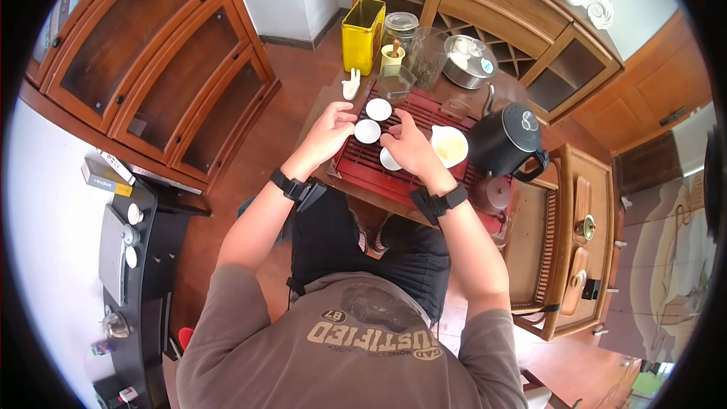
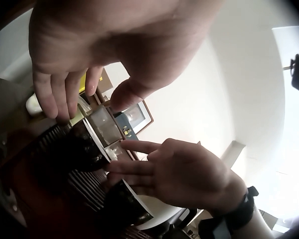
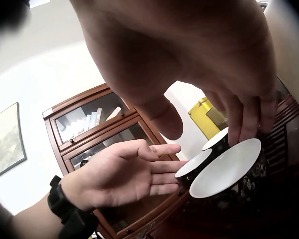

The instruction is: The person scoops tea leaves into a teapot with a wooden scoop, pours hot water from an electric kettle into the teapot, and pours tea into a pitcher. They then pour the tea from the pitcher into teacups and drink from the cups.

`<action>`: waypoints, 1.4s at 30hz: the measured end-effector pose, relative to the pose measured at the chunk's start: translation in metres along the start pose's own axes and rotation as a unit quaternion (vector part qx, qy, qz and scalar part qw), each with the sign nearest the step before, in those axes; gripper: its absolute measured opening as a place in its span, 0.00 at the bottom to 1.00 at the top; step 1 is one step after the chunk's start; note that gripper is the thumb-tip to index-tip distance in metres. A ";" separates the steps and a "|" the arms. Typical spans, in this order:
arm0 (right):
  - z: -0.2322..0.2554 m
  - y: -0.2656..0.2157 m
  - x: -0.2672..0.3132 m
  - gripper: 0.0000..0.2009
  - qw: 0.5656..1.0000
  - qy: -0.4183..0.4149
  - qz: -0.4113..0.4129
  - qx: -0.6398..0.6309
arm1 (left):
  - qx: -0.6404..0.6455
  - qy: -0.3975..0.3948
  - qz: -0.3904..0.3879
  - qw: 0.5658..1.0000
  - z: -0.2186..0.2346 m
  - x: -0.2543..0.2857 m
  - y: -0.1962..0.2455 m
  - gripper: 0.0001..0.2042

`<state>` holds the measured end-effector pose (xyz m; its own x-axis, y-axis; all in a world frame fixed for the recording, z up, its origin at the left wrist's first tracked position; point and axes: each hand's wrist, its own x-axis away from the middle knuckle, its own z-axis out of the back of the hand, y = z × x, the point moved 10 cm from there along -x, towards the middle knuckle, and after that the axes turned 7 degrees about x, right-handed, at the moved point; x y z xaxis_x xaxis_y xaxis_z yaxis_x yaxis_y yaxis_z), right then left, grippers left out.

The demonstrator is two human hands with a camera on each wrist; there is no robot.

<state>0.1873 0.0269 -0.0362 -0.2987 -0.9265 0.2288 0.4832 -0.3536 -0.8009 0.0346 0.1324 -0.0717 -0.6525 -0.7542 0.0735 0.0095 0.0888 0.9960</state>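
Observation:
Three small cups, white inside and dark-patterned outside, stand on a red slatted tea tray (image 1: pixel 350 164): a far cup (image 1: pixel 379 109), a middle cup (image 1: pixel 367 131) and a near cup (image 1: pixel 389 160). My left hand (image 1: pixel 331 132) is at the left of the middle cup, palm inward and fingers extended, fingertips right at its side in the right wrist view. From the right, my right hand (image 1: pixel 413 150) reaches over the near cup (image 3: pixel 229 169) and partly hides it. Its fingers (image 2: pixel 134 168) stretch loosely toward the cups, with the thumb apart.
Right of my right hand stands a white pitcher (image 1: pixel 450 145) with pale yellow liquid. Beyond are a black kettle (image 1: pixel 515 136) and a brown teapot (image 1: pixel 492 195). A white hand-shaped figurine (image 1: pixel 351 85), yellow tin (image 1: pixel 363 38), glass jars and a lidded pot (image 1: pixel 469 63) line the back.

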 end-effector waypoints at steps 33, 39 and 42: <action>-0.006 -0.020 0.041 0.41 0.918 0.234 0.190 0.257 | -0.177 0.147 -0.200 0.952 -0.023 0.059 0.013 0.25; 0.035 -0.050 0.124 0.33 0.929 0.242 0.241 0.142 | -0.065 0.205 -0.218 0.952 -0.009 0.061 0.002 0.20; 0.077 -0.003 0.163 0.27 0.940 0.292 0.175 0.035 | 0.027 0.196 -0.243 0.950 -0.006 0.062 0.003 0.15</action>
<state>0.2007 -0.1327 0.0459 -0.5017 -0.7667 -0.4006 0.6824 -0.0662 -0.7280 -0.0011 0.0820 -0.0637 -0.2382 -0.8979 -0.3703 -0.2668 -0.3061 0.9138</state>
